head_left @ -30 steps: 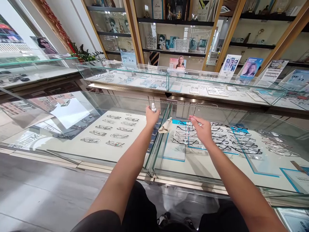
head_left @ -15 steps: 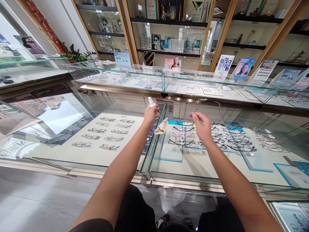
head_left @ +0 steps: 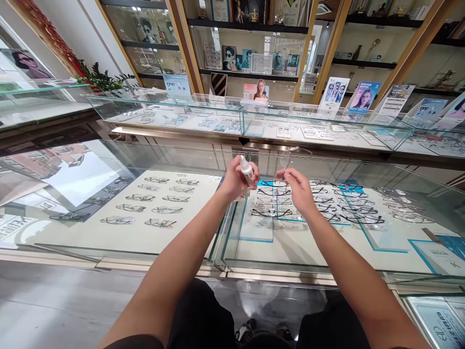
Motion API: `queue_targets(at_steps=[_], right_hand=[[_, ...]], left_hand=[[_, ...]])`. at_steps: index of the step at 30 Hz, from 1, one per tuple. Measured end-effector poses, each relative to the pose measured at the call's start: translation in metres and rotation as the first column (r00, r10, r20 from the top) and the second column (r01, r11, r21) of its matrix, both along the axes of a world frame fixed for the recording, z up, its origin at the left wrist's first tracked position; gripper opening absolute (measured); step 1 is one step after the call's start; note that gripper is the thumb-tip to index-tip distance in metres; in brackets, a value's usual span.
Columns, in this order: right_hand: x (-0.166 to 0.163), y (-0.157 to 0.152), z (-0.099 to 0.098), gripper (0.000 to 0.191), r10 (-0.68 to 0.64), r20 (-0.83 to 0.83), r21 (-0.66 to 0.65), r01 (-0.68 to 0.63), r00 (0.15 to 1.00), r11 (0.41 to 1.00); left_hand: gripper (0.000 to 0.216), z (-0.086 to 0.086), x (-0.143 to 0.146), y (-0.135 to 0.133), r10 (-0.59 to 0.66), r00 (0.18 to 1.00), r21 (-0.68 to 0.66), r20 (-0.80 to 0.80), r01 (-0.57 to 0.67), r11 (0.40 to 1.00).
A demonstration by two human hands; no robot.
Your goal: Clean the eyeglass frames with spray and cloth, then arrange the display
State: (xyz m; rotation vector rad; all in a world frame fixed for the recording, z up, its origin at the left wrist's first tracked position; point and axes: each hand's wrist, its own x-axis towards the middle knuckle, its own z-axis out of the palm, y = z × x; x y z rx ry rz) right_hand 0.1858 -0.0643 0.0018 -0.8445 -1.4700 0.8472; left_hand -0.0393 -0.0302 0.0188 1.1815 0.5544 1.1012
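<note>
My left hand (head_left: pixel 235 181) is closed round a small white spray bottle (head_left: pixel 247 169), its nozzle tilted toward the right. Just below that hand a beige cloth (head_left: pixel 242 196) lies on the glass, mostly hidden by it. My right hand (head_left: pixel 296 188) pinches a thin-framed pair of glasses (head_left: pixel 286 160) held up above the counter; the frame is faint against the glass. Both hands hover close together over the seam between two glass display cases (head_left: pixel 232 228).
Rows of spectacle frames (head_left: pixel 160 198) lie inside the left case and darker frames (head_left: pixel 345 203) in the right one. A second glass counter (head_left: pixel 247 121) runs behind, with leaflets and photo stands (head_left: pixel 334 94) on it. Shelves line the back wall.
Both hands drew in toward each other. The left hand lifted and tilted the bottle toward the glasses. The cloth is now mostly covered by the left hand.
</note>
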Motion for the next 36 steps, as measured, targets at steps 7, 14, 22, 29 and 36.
queue_targets(at_steps=[7,14,22,29,36], right_hand=[[-0.012,-0.008,0.001,0.039,0.175,0.038,-0.119,-0.169,0.984,0.978],[-0.015,-0.009,0.001,0.039,0.233,0.018,-0.138,-0.228,0.972,0.964],[-0.007,-0.002,-0.003,0.031,0.19,-0.049,-0.139,-0.195,0.981,0.971],[-0.001,0.007,-0.003,0.033,0.106,-0.151,-0.187,-0.133,0.983,0.973],[-0.003,0.006,-0.004,0.032,0.129,-0.158,-0.186,-0.158,0.979,0.97]], left_hand=[[0.068,-0.023,0.021,-0.002,0.245,0.933,0.191,-0.265,-0.198,0.962],[0.066,-0.029,0.018,0.002,0.246,0.926,0.2,-0.286,-0.194,0.96],[0.069,-0.025,0.019,-0.004,0.23,0.924,0.225,-0.305,-0.165,0.96],[0.059,-0.031,0.019,-0.004,0.235,0.845,0.334,-0.48,-0.072,0.94],[0.056,-0.026,0.019,-0.007,0.2,0.849,0.348,-0.489,-0.021,0.937]])
